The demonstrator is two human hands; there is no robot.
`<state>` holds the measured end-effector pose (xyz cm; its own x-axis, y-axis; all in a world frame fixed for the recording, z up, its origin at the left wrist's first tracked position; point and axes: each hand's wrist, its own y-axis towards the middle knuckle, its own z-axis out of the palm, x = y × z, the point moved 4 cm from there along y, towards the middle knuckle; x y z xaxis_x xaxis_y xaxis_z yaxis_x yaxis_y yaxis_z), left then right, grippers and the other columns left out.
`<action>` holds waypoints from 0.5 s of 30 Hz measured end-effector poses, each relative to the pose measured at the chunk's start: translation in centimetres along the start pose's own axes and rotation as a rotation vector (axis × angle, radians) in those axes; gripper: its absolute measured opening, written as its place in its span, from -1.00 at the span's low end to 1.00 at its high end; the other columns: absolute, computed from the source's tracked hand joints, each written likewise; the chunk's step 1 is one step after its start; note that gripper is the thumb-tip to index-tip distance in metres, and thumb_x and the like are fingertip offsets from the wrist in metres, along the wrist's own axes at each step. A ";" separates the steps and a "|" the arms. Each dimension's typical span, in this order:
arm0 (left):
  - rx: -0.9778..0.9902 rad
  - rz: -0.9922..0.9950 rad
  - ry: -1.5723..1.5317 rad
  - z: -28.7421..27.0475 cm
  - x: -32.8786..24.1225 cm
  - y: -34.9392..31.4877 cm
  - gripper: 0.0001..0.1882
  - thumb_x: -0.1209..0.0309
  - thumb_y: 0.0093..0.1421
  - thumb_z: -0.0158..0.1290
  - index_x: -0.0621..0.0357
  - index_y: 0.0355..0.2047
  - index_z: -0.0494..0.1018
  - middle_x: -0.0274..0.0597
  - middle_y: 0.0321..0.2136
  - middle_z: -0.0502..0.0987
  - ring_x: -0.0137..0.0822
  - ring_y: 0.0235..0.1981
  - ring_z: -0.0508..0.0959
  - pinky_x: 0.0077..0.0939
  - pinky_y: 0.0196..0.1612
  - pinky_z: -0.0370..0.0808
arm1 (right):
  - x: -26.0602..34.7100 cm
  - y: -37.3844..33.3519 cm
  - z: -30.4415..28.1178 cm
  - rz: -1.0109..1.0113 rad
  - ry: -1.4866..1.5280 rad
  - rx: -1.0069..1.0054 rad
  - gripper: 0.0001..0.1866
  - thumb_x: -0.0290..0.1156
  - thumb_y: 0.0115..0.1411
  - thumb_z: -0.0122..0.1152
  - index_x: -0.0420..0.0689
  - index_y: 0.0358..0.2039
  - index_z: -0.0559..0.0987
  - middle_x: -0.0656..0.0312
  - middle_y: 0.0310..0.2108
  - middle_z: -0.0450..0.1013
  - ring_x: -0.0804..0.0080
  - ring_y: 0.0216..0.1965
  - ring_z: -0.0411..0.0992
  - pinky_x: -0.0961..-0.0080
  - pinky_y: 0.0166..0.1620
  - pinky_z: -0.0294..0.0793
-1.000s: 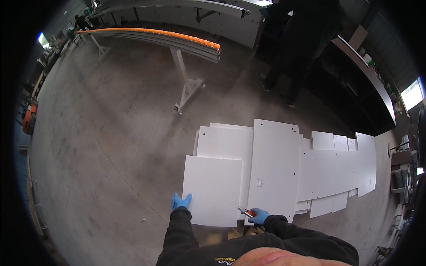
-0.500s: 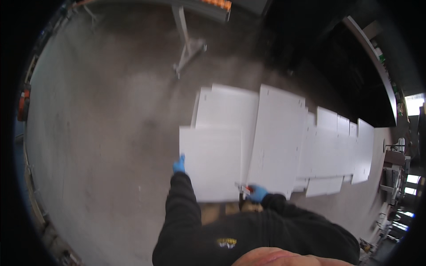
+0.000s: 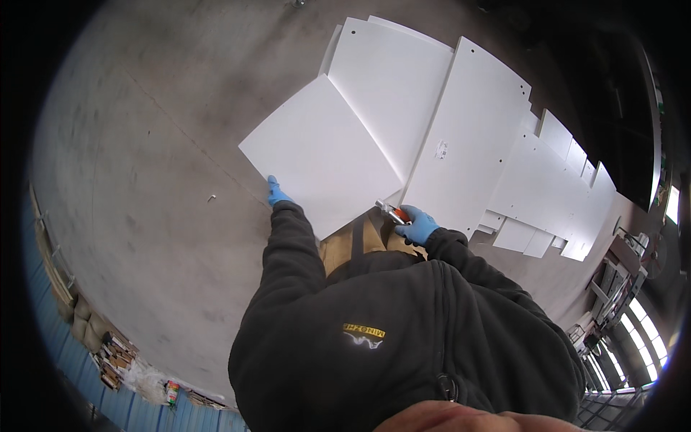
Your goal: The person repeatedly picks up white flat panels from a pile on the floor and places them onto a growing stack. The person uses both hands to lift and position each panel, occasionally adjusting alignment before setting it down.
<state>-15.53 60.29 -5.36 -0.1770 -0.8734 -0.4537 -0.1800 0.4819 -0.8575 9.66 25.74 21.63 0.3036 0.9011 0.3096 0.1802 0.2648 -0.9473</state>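
My left hand (image 3: 276, 190), in a blue glove, grips the left edge of a smooth white panel (image 3: 320, 147). This panel sits at an angle in front of me, its right side next to a larger white panel (image 3: 392, 79). In my right hand (image 3: 419, 226), also gloved in blue, is a silver metal hand tool with an orange-red part (image 3: 389, 210); its exact kind is not clear. The tool's tip is near the front right corner of the panel. My left fingers under the panel are hidden.
More white panels, several with small holes, stretch away to the right, including a long one (image 3: 468, 122) with a small label. A small pale scrap (image 3: 211, 197) lies on the grey floor (image 3: 165, 137). Dark shelving or a bench is at the far right.
The view has turned and drawn closer. The panel in my left hand has swung askew to the panels beside it. My right hand still holds the tool.
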 end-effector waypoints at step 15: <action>0.220 -0.002 -0.228 -0.2 3.2 -2.4 -0.41 0.02 0.28 0.16 0.31 0.04 0.42 0.02 -0.07 0.57 0.02 -0.21 0.61 -0.01 -0.10 0.63 | -1.2 -1.5 -1.7 -0.025 -0.025 -0.071 -0.26 -0.27 0.09 0.31 -0.15 0.29 0.34 0.10 -0.29 0.57 0.45 -0.51 0.55 0.49 -0.43 0.57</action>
<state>-15.86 56.38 -4.65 0.0491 -0.8796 -0.4731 0.0383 0.4750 -0.8791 10.57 23.72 22.87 0.2748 0.9029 0.3305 0.2536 0.2635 -0.9307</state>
